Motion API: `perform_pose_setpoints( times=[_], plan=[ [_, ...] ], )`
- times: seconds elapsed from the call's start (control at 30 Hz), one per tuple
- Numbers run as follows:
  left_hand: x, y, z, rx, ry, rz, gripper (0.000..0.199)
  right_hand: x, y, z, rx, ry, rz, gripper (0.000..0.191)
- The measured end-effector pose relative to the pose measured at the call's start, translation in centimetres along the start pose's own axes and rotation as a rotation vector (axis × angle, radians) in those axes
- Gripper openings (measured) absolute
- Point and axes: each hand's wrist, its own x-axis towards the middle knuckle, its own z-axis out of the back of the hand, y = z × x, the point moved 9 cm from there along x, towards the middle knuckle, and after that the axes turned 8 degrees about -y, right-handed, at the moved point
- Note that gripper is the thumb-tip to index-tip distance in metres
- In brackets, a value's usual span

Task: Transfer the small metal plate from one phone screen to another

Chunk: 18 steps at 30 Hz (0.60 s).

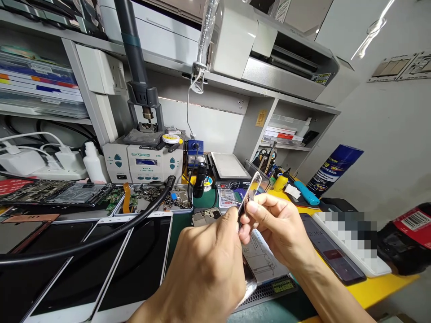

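A slim phone [249, 192] stands tilted between my hands, seen almost edge-on, with a shiny clear rim and a rounded top corner. My left hand [210, 260] is closed around its near side, the back of the hand turned to me and covering most of it. On the other side, my right hand [276, 220] pinches it between thumb and fingers, close to its upper half. Whether the clear rim belongs to a case, I cannot tell. Below my hands lies a printed sheet [264, 258], and part of an opened phone [207, 216] shows behind my left hand.
White-framed phone screens [134, 260] lie at left, crossed by a thick black hose [148, 211]. Behind are a tray of small parts [158, 197] and a grey rework station [144, 161]. At right are a dark phone [333, 251], a spray can [336, 170] and a bottle [409, 237].
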Motion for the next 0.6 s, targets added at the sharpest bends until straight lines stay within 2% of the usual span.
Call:
perform_pose_setpoints(
  times=[0.47, 0.6],
  plan=[
    [0.08, 0.38, -0.22, -0.005, 0.022, 0.043, 0.018, -0.07, -0.07, -0.29, -0.033, 0.044, 0.014, 0.016],
    [0.09, 0.19, -0.3, -0.016, 0.036, 0.035, 0.018, 0.02, -0.13, -0.05, -0.014, 0.016, 0.009, 0.017]
  ],
)
